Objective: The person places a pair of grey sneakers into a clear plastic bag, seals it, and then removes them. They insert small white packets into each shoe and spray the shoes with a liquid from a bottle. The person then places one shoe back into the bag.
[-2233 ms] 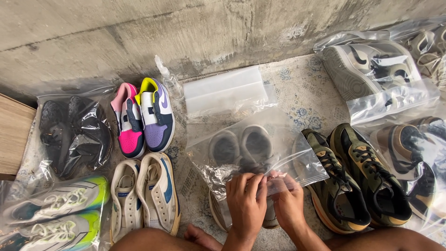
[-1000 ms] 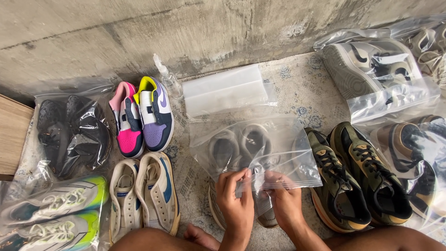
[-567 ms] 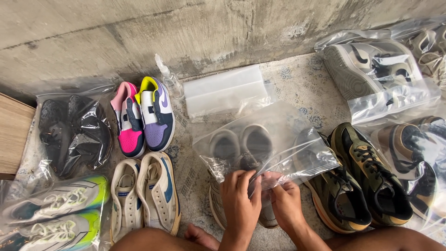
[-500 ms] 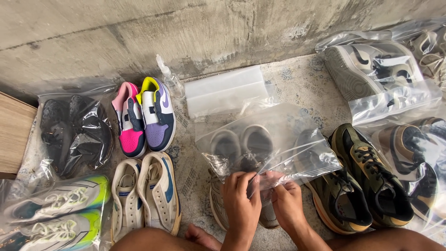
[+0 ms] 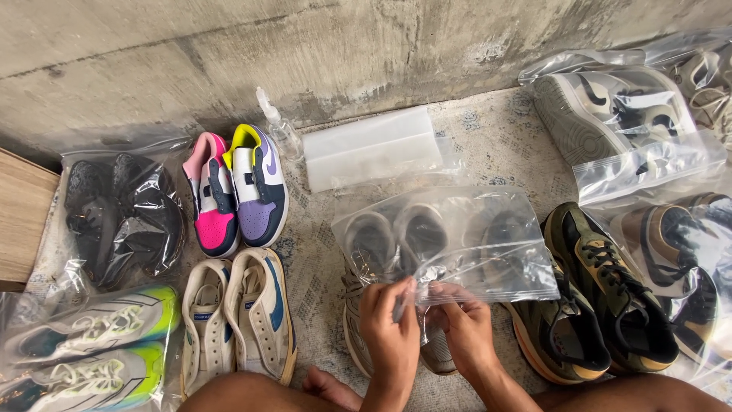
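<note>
Glossy, crinkled clear plastic bag [image 5: 457,236]; matt grey suede-like shoes [image 5: 396,244] inside. Rough, stained concrete wall [image 5: 229,53]; pale wood plank [image 5: 23,221].

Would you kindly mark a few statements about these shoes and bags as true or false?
1. Both hands, left hand and right hand, pinch the near edge of the clear bag. True.
2. The pink and purple shoes are sealed in a bag. False: they stand bare on the floor.
3. The black shoes at the far left are inside a plastic bag. True.
4. The stack of empty bags lies on top of the olive shoes. False: it lies by the wall, apart from them.
5. The cream shoes lie unbagged beside the person's knee. True.
</note>
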